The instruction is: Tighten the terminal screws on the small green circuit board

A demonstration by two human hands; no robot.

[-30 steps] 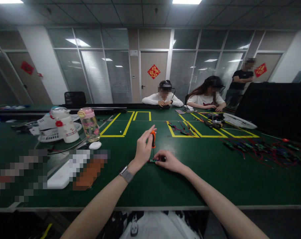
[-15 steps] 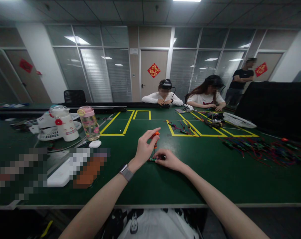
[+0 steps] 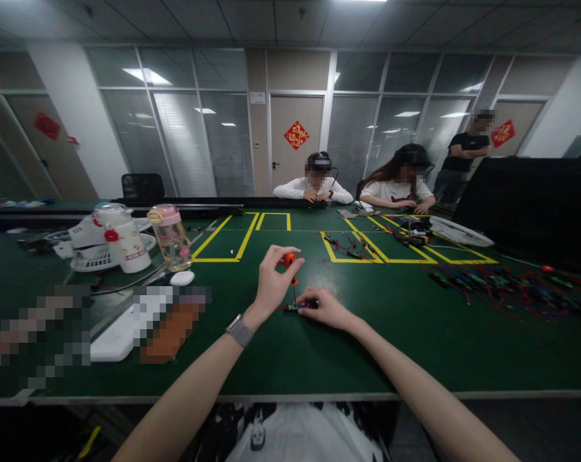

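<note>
My left hand [image 3: 274,277], with a watch on its wrist, has its thumb and fingers around the orange handle of a screwdriver [image 3: 291,260]. The screwdriver stands nearly upright, its thin dark shaft reaching down to a small green circuit board [image 3: 293,308] on the table. My right hand [image 3: 325,308] pinches the right end of that board against the table. A thin red wire shows at the board's left side. The exact spot where the tip meets the board is too small to make out.
On the green table [image 3: 252,366], tangled wired boards [image 3: 502,292] lie at the right. More wired boards lie within yellow tape outlines. At the left stand a white bottle [image 3: 129,247] and a pink-lidded bottle [image 3: 170,240]. Two people sit across the table; another person stands behind.
My left hand has shifted slightly left and its grip on the orange handle has turned. The screwdriver now leans a little left. My right hand has stayed at the board.
</note>
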